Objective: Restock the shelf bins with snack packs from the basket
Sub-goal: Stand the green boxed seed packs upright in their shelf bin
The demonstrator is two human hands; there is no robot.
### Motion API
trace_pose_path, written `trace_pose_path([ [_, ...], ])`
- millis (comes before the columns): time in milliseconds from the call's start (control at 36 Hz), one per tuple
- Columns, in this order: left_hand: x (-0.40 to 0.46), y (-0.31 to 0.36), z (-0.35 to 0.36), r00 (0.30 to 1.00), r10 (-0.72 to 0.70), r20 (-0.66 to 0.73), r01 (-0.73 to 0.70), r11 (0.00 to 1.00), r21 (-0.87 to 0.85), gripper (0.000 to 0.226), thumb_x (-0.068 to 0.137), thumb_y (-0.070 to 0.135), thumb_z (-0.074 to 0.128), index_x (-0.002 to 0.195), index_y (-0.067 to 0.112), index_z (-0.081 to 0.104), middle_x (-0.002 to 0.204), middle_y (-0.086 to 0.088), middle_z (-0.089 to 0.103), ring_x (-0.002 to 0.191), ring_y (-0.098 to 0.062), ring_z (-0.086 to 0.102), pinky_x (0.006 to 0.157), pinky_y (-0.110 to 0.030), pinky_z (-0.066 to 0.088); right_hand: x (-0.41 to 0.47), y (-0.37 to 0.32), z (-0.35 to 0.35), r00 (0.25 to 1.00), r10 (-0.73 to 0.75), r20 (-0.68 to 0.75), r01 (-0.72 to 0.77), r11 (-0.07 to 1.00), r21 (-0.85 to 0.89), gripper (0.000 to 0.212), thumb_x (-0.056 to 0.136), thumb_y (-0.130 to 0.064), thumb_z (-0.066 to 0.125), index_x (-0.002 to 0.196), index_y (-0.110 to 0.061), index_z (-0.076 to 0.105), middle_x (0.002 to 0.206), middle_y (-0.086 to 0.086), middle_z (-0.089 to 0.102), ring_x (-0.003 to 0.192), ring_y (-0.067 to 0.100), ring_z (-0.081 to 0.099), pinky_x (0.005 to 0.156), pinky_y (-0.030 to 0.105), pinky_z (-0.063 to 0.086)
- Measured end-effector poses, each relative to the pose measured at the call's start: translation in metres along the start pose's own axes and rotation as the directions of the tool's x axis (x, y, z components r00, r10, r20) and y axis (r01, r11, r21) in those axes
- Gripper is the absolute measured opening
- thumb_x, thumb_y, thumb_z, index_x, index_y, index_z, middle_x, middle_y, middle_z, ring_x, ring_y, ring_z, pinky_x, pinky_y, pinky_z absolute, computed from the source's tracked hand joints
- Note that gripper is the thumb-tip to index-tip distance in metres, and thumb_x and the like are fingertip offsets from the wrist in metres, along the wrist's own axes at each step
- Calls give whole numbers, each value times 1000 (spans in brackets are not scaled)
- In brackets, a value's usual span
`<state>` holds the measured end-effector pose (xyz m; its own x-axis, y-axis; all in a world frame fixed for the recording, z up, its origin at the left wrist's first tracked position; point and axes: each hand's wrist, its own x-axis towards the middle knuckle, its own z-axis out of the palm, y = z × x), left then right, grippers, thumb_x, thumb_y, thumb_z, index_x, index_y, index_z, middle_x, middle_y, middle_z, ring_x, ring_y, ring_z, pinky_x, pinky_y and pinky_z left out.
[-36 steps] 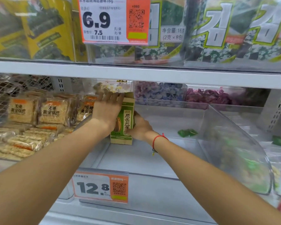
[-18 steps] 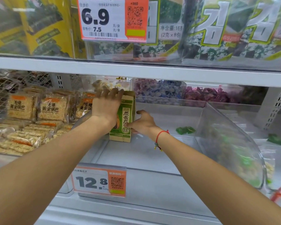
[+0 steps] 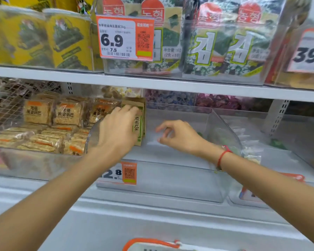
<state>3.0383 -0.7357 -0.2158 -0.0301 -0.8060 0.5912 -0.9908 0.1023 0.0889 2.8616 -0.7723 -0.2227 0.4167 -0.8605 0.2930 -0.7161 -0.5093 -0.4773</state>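
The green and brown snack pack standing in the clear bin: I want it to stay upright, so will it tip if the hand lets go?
Probably yes: the snack pack stands tall on a narrow base, steadied by the left hand. It looks like light, creased paper, so likely somewhat floppy. The clear bin floor looks smooth, so it may slide.

I see lots of bare floor in the clear plastic bin (image 3: 188,180), right of the green and brown paper snack packs (image 3: 140,124). The white shelf board (image 3: 170,85) hangs low above.

Left hand (image 3: 116,131) flat, right hand (image 3: 179,136) loosely curled.
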Motion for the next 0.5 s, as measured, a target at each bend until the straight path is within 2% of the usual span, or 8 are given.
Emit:
trace_pose_path([
  [56, -26, 11, -16, 1000, 5, 8, -4, 994, -112, 38, 83, 21, 66, 117, 35, 55, 118, 14, 59, 110, -17, 55, 74, -33, 45, -36, -6, -11, 998, -57, -10, 56, 996, -74, 15, 86, -24, 66, 101, -26, 68, 68, -17, 58, 64, 1, 54, 68, 26, 45],
  [139, -63, 31, -35, 997, 52, 52, -39, 973, -227, 28, 82, 22, 63, 107, 36, 59, 108, 18, 62, 104, -13, 59, 75, -31, 44, -91, -12, -23, 994, -102, 36, 107, 974, -201, 13, 86, -29, 66, 98, -33, 66, 64, -21, 55, 64, 2, 53, 67, 29, 47],
  [250, -117, 54, -36, 957, 233, 175, -198, 961, -195, 25, 88, 30, 58, 112, 35, 55, 111, 18, 59, 103, -9, 58, 70, -28, 42, -156, -6, -24, 977, -56, 205, 129, 923, -363, 18, 89, -38, 60, 107, -38, 61, 71, -21, 54, 69, 1, 49, 67, 29, 47],
  [306, -141, 61, -26, 917, 285, 278, -249, 956, -158, 28, 90, 32, 55, 117, 37, 51, 117, 18, 56, 108, -8, 56, 69, -27, 38, -184, 3, -18, 953, 13, 304, 117, 907, -405, 22, 90, -39, 57, 111, -38, 59, 82, -20, 56, 78, 2, 50, 69, 27, 43],
  [389, -167, 69, -5, 823, 303, 481, -292, 951, -100, 36, 91, 30, 52, 125, 36, 46, 128, 15, 52, 118, -14, 52, 78, -28, 42, -219, 21, 0, 889, 146, 433, 79, 884, -460, 26, 91, -40, 55, 117, -36, 57, 99, -15, 64, 94, 9, 57, 68, 26, 37],
  [500, -200, 73, 29, 680, 273, 680, -340, 940, -37, 33, 95, 32, 49, 128, 32, 48, 129, 8, 54, 118, -19, 53, 80, -29, 40, -252, 52, 37, 816, 282, 505, 22, 857, -514, 31, 93, -36, 51, 123, -29, 56, 116, -2, 62, 111, 22, 56, 85, 33, 43],
])
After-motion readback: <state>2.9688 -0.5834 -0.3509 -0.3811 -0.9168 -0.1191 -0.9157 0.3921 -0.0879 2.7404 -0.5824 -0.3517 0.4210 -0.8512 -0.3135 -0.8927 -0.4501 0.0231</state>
